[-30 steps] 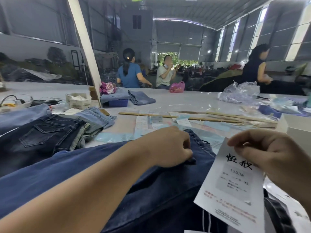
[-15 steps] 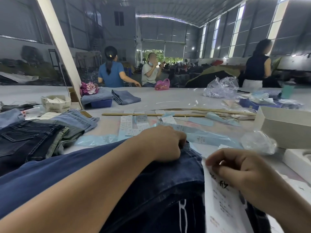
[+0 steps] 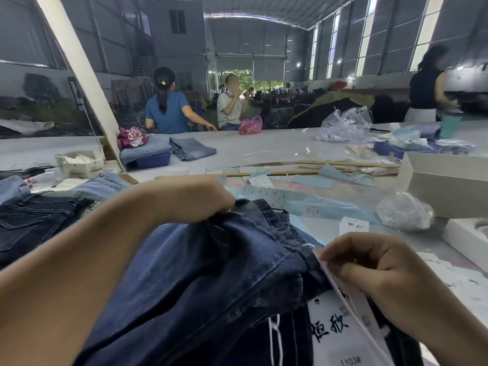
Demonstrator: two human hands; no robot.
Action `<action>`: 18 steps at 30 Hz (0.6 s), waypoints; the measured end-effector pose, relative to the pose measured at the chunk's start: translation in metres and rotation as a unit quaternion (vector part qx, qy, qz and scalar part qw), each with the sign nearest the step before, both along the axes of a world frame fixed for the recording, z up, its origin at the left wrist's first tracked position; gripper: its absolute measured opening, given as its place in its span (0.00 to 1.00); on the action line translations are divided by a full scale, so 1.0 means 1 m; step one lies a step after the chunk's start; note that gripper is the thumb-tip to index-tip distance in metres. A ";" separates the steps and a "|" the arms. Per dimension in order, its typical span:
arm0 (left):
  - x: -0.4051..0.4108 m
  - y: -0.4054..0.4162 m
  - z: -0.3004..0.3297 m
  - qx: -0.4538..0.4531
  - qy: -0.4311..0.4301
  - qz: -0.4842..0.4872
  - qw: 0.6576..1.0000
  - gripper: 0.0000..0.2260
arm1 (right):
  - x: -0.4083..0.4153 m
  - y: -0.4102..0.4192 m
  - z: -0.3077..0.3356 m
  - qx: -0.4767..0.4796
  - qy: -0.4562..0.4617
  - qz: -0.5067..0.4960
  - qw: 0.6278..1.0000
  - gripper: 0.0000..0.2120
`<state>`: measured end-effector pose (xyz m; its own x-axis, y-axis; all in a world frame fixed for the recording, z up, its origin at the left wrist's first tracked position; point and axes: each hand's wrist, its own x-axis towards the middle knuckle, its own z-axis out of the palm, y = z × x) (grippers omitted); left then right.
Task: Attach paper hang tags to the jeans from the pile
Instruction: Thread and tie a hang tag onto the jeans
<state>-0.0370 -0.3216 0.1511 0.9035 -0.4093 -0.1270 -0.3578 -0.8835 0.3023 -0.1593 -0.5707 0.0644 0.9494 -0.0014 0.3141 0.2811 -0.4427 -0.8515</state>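
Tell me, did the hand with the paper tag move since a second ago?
Yes. The right hand brought the hang tag leftward, in against the dark jeans; earlier the tag hung flat, off the denim's edge.

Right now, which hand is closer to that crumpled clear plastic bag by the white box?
Right. The right hand pinches a white paper tag just below the crumpled clear plastic bag; the left hand grips dark denim jeans farther left.

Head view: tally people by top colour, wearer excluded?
Blue top: 1
Light top: 1
Dark top: 1
Total: 3
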 end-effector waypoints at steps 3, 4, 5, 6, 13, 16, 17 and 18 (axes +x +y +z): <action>-0.007 -0.019 0.002 0.046 -0.047 0.052 0.997 0.28 | 0.001 0.001 0.000 0.029 -0.017 -0.008 0.999 0.15; -0.010 -0.027 -0.002 0.105 -0.112 0.036 0.988 0.29 | 0.001 0.002 0.000 0.034 -0.027 -0.012 0.999 0.15; -0.013 -0.036 -0.008 0.134 -0.175 -0.005 0.975 0.27 | 0.001 0.002 0.001 0.041 -0.035 -0.015 0.998 0.15; -0.017 -0.043 -0.012 0.122 -0.195 -0.063 0.971 0.20 | 0.000 0.004 0.002 0.049 -0.041 -0.017 0.998 0.14; -0.025 -0.041 -0.021 -0.074 -0.029 -0.232 0.969 0.16 | -0.004 0.010 0.001 0.100 -0.059 -0.017 0.993 0.17; -0.022 -0.030 -0.021 -0.236 0.017 -0.212 0.948 0.14 | -0.003 0.012 0.004 0.134 -0.060 -0.013 0.989 0.15; -0.020 -0.026 -0.020 -0.293 0.041 -0.199 0.934 0.13 | -0.003 0.012 0.004 0.140 -0.063 -0.009 0.988 0.16; -0.019 -0.022 -0.019 -0.342 0.063 -0.178 0.921 0.12 | -0.002 0.013 0.006 0.139 -0.068 -0.007 0.988 0.16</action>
